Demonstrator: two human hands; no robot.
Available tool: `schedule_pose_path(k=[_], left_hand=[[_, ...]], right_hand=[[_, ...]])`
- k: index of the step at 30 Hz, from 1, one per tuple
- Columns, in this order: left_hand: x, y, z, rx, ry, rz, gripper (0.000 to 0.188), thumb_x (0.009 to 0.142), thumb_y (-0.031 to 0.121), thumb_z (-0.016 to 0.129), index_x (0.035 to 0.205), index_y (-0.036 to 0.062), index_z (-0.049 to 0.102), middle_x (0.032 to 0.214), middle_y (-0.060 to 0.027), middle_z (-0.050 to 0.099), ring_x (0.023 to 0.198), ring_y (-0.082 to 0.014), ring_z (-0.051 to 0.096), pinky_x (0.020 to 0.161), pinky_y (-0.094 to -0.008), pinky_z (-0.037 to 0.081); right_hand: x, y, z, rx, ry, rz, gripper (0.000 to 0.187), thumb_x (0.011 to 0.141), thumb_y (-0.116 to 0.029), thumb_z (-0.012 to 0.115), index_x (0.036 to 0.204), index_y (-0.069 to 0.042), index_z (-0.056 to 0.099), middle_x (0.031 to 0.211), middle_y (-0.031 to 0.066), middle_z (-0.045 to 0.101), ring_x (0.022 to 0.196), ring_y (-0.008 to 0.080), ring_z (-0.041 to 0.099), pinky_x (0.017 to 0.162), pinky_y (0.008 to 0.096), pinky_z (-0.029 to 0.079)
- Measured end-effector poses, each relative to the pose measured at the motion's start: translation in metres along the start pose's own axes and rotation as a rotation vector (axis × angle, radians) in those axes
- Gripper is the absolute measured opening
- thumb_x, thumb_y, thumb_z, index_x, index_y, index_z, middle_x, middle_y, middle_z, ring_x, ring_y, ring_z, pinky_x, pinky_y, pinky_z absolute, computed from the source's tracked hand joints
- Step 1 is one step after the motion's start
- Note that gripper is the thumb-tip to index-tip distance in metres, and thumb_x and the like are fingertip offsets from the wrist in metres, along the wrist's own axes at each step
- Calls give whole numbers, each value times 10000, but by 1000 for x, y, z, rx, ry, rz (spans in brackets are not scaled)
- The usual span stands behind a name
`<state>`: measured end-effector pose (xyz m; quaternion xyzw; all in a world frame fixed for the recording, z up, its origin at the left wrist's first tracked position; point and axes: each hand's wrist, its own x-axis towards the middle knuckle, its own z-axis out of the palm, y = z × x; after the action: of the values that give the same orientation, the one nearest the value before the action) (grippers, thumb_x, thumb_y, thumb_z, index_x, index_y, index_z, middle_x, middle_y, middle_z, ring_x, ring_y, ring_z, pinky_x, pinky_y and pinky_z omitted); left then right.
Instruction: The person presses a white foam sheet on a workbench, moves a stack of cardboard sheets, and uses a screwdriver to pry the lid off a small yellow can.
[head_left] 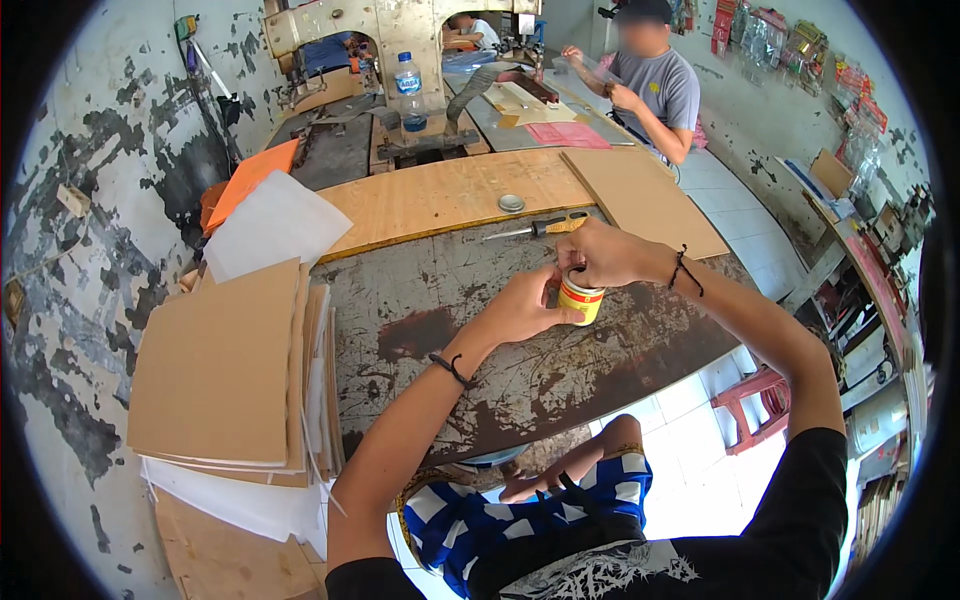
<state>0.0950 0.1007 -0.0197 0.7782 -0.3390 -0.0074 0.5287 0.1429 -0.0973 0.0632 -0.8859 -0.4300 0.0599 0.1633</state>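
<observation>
A small yellow, red and white can (581,299) stands upright on the worn table near its middle. My left hand (528,307) is closed around the can's left side, the thumb across its front. Over the can's mouth, my right hand (606,254) has its fingers bent and pressed together at the rim; what they hold, if anything, is hidden. A round metal lid (511,203) lies on the wooden board beyond. Just behind the can lies a screwdriver (540,228) with a yellow and black handle, its shaft to the left.
Stacked brown cardboard sheets (215,365) stand at the left, with a white sheet (277,228) behind. A brown board (645,200) lies at the right back. A water bottle (409,95) stands by a large machine (410,45). One person (655,85) works at the far right, another farther back.
</observation>
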Motion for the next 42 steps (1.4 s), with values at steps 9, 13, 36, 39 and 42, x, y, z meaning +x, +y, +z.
schedule_pose_path(k=[9,13,36,39,42], left_hand=[[-2,4,0,14,25,41,607,748,397,886,1139,12,627,686,-14,557,601,-105,475,554,-285,385],[-1,3,0,7,19,35,631,739,416,889,1143,9,626,684,-6,539,604,-102,465,554,-282,377],[6,4,-1,109,-60,-184,493,761,376,893,981,36,612,775,10,553,715,-100,507,648,-262,430],[5,5,-3,88,-49,-161,489,766,383,889,959,37,601,775,4,560,718,-105,513,648,-267,433],[6,4,-1,107,-46,-126,486,774,390,881,941,39,590,777,0,561,725,-104,515,652,-269,435]], right_hand=[[-5,-6,0,22,31,4,184,758,-131,728,837,19,656,741,149,675,711,284,676,675,388,539],[-6,-7,2,16,39,21,160,770,-116,727,828,17,661,759,121,671,718,242,664,680,357,542],[-23,6,8,118,109,145,294,855,-223,710,1055,-11,745,905,139,756,795,200,724,745,325,569],[-25,-2,6,112,181,144,257,827,-218,715,987,-24,767,825,139,743,754,221,721,730,333,566],[-28,0,13,87,234,176,279,823,-241,717,992,-24,767,821,139,741,741,228,717,722,344,564]])
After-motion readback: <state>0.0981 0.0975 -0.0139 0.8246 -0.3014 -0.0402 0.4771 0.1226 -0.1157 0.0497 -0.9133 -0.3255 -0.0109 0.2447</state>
